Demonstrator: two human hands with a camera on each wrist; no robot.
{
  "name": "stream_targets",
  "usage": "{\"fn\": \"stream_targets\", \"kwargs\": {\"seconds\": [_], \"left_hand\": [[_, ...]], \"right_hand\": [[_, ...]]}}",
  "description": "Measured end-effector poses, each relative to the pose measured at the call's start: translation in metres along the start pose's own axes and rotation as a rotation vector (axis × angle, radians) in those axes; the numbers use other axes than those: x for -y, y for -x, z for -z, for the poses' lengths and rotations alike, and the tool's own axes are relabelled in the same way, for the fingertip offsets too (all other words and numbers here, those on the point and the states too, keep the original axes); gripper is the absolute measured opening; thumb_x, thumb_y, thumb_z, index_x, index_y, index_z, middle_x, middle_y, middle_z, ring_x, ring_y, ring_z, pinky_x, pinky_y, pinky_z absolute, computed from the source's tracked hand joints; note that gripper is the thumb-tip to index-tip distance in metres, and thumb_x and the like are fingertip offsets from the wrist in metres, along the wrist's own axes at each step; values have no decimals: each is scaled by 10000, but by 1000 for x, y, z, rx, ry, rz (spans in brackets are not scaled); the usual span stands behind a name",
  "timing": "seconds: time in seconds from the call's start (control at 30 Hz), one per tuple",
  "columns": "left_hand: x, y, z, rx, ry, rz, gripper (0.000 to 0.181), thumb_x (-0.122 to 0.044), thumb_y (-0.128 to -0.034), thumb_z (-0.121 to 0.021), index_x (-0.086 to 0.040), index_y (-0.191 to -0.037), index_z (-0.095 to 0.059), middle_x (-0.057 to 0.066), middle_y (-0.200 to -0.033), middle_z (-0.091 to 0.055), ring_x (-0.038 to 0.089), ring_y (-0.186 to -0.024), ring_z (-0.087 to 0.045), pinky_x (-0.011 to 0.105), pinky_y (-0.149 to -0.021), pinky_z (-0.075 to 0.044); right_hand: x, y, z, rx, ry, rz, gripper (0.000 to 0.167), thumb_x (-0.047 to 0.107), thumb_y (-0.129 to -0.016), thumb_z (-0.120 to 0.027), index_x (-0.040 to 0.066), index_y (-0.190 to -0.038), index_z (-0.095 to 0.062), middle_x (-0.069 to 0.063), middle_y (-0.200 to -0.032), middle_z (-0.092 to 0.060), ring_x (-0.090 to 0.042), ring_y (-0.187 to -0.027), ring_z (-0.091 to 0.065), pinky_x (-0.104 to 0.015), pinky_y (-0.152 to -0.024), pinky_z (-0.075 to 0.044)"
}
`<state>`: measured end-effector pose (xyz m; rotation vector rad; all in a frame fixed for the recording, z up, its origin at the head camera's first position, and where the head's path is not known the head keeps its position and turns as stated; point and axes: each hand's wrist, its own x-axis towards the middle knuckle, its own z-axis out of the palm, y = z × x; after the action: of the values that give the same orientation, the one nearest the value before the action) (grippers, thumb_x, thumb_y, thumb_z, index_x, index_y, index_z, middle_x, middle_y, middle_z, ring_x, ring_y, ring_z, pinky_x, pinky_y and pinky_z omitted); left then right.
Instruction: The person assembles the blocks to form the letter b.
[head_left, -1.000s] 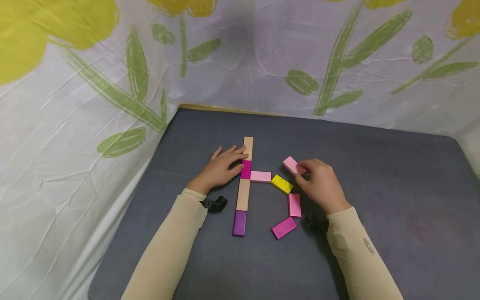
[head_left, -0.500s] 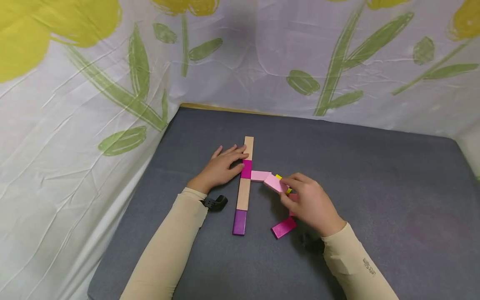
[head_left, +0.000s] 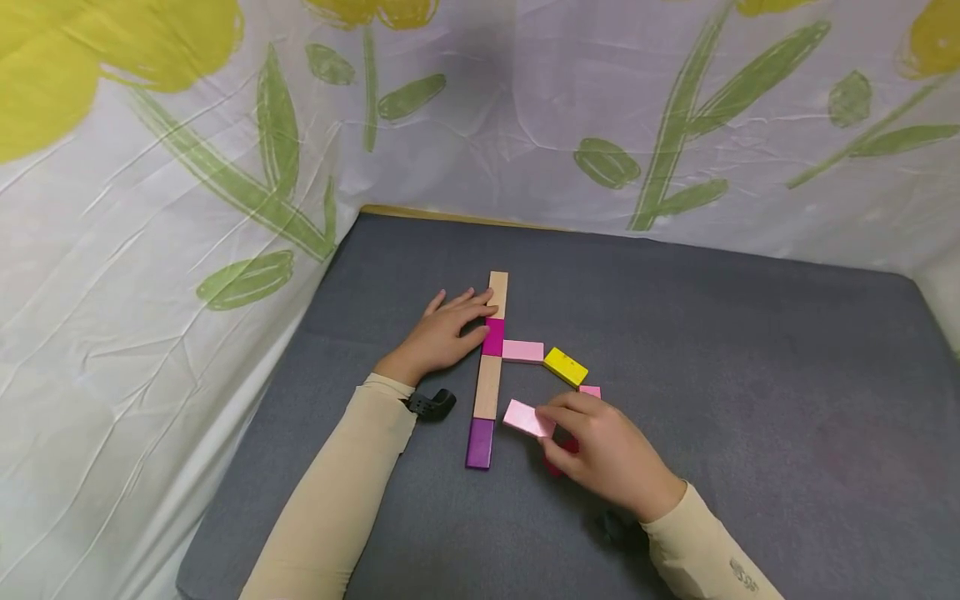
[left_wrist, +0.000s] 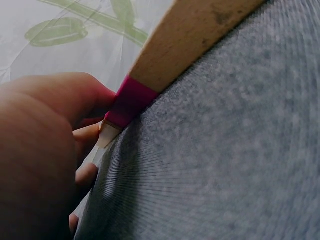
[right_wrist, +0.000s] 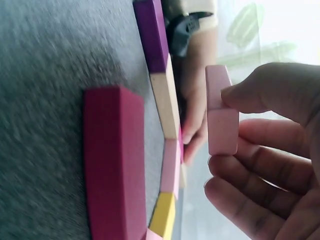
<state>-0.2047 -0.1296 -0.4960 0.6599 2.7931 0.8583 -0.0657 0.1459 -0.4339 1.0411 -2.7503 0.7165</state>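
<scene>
My right hand (head_left: 603, 454) pinches a light pink block (head_left: 527, 418) between thumb and fingers. In the right wrist view the block is held up off the table, clear of the row behind. My left hand (head_left: 438, 337) lies with fingers spread, its tips touching the upper tan block (head_left: 497, 290) and the magenta block (head_left: 492, 337) of a straight column. Below them come another tan block (head_left: 487, 387) and a purple block (head_left: 480, 443). Another light pink block (head_left: 522, 352) extends right from the column to a yellow block (head_left: 566, 366). A pink block (head_left: 591, 391) is partly hidden by my right hand.
A dark pink block (right_wrist: 115, 165) lies close in the right wrist view, mostly covered by the hand in the head view. The grey table (head_left: 750, 375) meets a white flower-print cloth (head_left: 517, 150) at the back and left.
My right hand has carried the light pink block left and toward me, from above the yellow block to right of the column's lower end. My left hand has stayed still.
</scene>
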Motion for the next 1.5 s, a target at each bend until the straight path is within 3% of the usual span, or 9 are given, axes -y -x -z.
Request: {"fn": "stream_targets", "kwargs": {"seconds": [0.2, 0.4, 0.73, 1.03, 1.5], "left_hand": [[-2, 2, 4, -10, 8, 2, 461, -314, -1080, -567, -193, -1524, -581, -33, -1698, -355, 226, -1605, -252, 535, -1303, 45], [1, 1, 0, 1, -6, 1, 461, -337, -1090, -550, -212, -1533, -572, -50, -1703, -337, 209, -1608, -240, 515, -1305, 45], [2, -1, -1, 3, -13, -4, 467, -349, -1090, -547, -218, -1538, -566, -54, -1702, -339, 206, -1608, -238, 517, -1304, 49], [1, 0, 1, -11, 8, -20, 457, -326, -1084, -562, -189, -1519, -587, -32, -1693, -362, 235, -1599, -268, 545, -1301, 34], [-1, 2, 2, -10, 22, -19, 458, -312, -1081, -562, -185, -1521, -585, -31, -1693, -364, 233, -1599, -268, 538, -1303, 36]], "right_hand": [[7, 4, -5, 6, -12, 82, 288, 126, -795, -899, 63, -1062, -810, -21, -1023, -748, -143, -894, -678, -328, -810, -633], [9, 7, -10, 46, -27, 104, 234, 141, -815, -884, 98, -1034, -817, 19, -998, -751, -119, -898, -677, -306, -799, -624], [6, 11, -19, 38, 14, 143, 188, 140, -802, -877, 118, -979, -818, 58, -954, -758, -126, -899, -624, -337, -844, -545], [6, 12, -21, 109, 10, 92, 220, 173, -803, -902, 129, -1006, -831, 61, -956, -770, -133, -932, -618, -529, -1110, -445], [6, 13, -25, 140, -6, 66, 234, 181, -799, -919, 153, -1015, -832, 72, -966, -767, -135, -962, -623, -610, -1133, -403]]}}
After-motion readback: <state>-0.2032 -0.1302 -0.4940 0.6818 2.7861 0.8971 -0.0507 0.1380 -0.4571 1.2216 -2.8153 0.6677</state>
